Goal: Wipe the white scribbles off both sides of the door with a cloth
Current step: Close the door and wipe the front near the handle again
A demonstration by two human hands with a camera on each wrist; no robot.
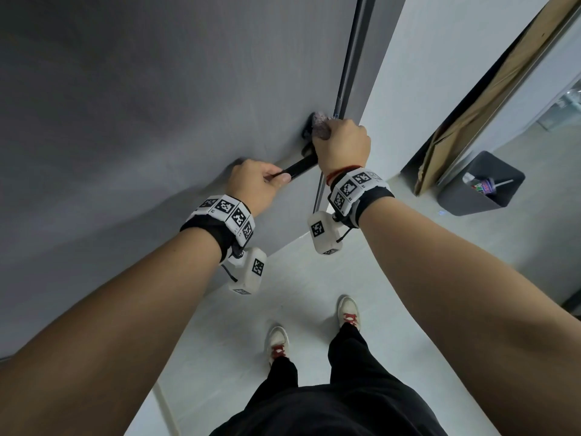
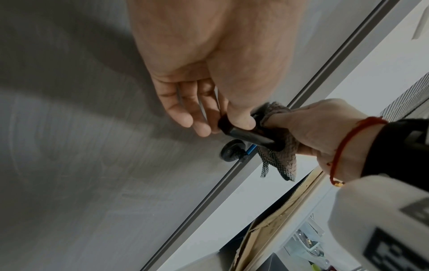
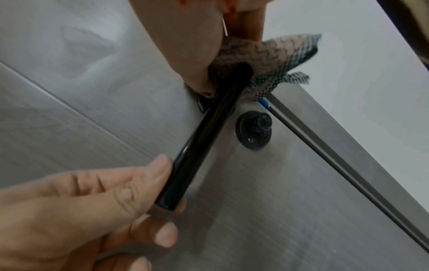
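From the head view, the left hand (image 1: 256, 180) is curling around the free end of the black handle (image 1: 297, 168) on the grey door (image 1: 141, 105), its thumb lying along the top of the bar. The right hand (image 1: 342, 144) is closing into a fist on a checked cloth (image 1: 320, 124), bunched against the door where the handle meets it, close to the door's edge. Both wrists are wearing bands with black-and-white markers. A grey bin (image 1: 465, 196) is standing on the pale floor (image 1: 298, 278) to the right, well apart from the door, and 2 white shoes (image 1: 347, 309) with red laces are showing below.

In the left wrist view, the left hand (image 2: 209, 64) is wrapping its fingers (image 2: 183, 117) behind the handle (image 2: 246, 135) while the thumb is pressing on its front. The right hand (image 2: 325, 128) is gripping the cloth (image 2: 285, 155), whose loose corners are hanging below the fist. A round black lock (image 2: 232, 152) is sitting on the door (image 2: 92, 165) just below the handle.

In the right wrist view, the left hand (image 3: 81, 210) is holding the lower end of the handle (image 3: 204, 139) between thumb and fingers. The cloth (image 3: 274, 55) is bulging out of the right hand (image 3: 190, 45) at the handle's root, touching the door (image 3: 278, 210). The lock (image 3: 254, 130) is just beside the handle. No scribbles are legible on this blurred surface.
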